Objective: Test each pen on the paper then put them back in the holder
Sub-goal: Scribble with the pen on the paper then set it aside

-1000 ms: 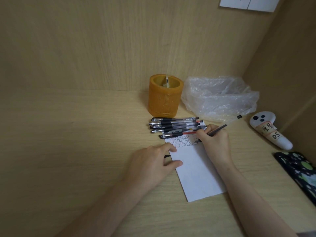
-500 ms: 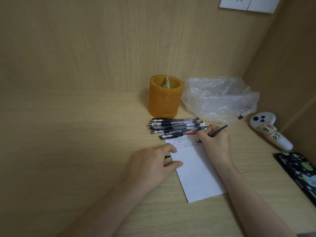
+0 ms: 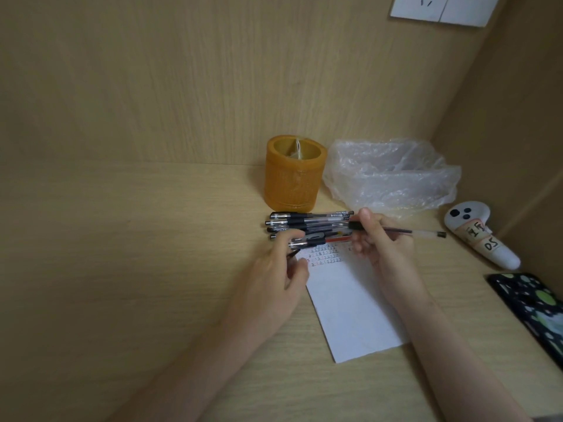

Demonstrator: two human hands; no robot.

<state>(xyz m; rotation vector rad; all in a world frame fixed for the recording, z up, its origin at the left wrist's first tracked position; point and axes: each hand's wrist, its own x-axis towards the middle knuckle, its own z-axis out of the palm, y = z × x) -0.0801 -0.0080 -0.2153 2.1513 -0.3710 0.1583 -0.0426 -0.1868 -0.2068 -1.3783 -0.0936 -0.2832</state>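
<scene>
Light wooden desk [image 3: 122, 254]. Amber pen holder [image 3: 293, 175] standing near the back wall. In front of the holder: row of pens [image 3: 307, 225], then paper [image 3: 350, 306]. Right of the holder: crumpled plastic bag [image 3: 393, 178], white controller [image 3: 478, 236], patterned phone [image 3: 533, 309].

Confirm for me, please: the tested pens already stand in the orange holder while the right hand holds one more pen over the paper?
Not quite. In the head view the pens lie in a row on the desk in front of the holder, not in it. The rest holds: the right hand holds a pen over the paper.
</scene>
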